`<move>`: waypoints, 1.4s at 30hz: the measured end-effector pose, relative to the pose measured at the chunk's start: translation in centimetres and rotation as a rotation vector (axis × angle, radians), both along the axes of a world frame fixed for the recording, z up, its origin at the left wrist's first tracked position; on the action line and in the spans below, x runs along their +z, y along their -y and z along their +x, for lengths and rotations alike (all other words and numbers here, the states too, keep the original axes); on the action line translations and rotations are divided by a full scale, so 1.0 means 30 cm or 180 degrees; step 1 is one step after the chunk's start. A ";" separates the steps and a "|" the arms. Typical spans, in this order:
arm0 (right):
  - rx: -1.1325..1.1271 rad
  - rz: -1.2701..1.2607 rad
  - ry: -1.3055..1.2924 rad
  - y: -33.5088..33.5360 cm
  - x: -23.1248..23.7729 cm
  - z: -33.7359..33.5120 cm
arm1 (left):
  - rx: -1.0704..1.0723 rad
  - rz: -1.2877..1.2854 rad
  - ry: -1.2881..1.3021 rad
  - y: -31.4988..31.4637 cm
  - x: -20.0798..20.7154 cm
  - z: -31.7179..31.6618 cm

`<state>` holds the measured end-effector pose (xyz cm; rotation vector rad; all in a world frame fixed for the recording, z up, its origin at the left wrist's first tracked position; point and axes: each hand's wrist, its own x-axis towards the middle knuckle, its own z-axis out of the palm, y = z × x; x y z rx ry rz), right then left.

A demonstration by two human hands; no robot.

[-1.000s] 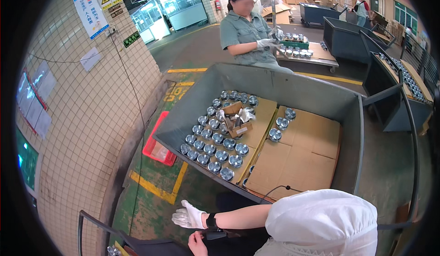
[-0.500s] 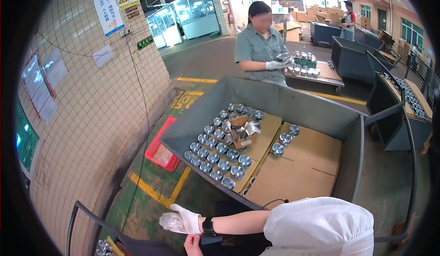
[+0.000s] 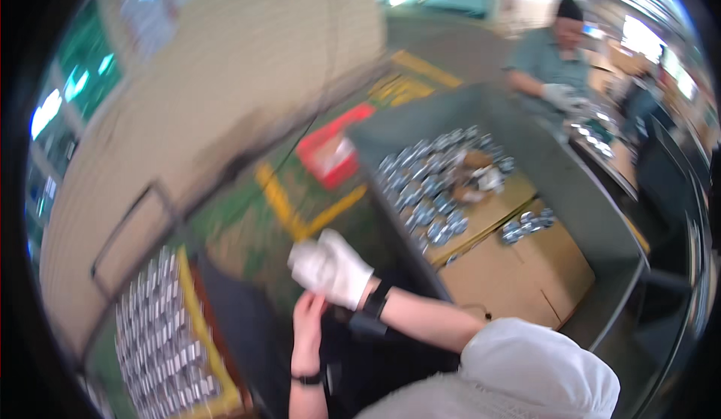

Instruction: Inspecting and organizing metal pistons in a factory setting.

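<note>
My right hand [image 3: 334, 269] wears a white glove and reaches in from the right, past a black band on the wrist. Motion blurs its fingers, which look bent, and whether they hold anything is unclear. Below it, my bare left hand [image 3: 308, 315] comes up from the lower edge with its fingers together, their tips against the glove's lower side. Both hands are in front of a grey metal bin [image 3: 405, 235]. On cardboard [image 3: 511, 276] inside the bin stand rows of shiny round metal parts [image 3: 424, 212], with a small torn carton [image 3: 475, 175] among them.
A dark cart at the lower left holds rows of metal parts [image 3: 161, 344]. A red tray [image 3: 330, 152] lies on the green floor by the tiled wall [image 3: 248, 58]. Beyond the bin a gloved co-worker [image 3: 552, 66] stands by a low table of parts. More dark bins stand at the right.
My view has swung to the left, bringing the lower-left cart's parts into sight. My gloved hand has risen and its fingers look more bent. More of my left forearm shows.
</note>
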<state>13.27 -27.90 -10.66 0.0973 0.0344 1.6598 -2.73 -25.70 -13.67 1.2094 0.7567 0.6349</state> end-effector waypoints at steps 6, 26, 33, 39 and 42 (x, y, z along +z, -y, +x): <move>-0.0294 -0.0461 0.0345 -0.005 0.149 -0.009 | 0.0132 0.0228 -0.0032 -0.012 0.044 0.024; -0.1440 -0.1319 0.5933 -0.098 -0.068 0.002 | 0.0501 0.3700 -0.0943 0.084 0.212 0.150; -0.1924 -0.1241 0.7379 -0.083 -0.056 0.052 | 0.0189 0.2772 -0.0341 0.169 0.197 0.152; -0.2747 -0.0723 0.8257 -0.087 -0.117 0.062 | 0.0412 0.3715 -0.0665 0.104 0.181 0.168; -0.2322 -0.0696 0.8368 -0.071 -0.071 0.068 | 0.0305 0.3324 -0.0459 0.118 0.206 0.174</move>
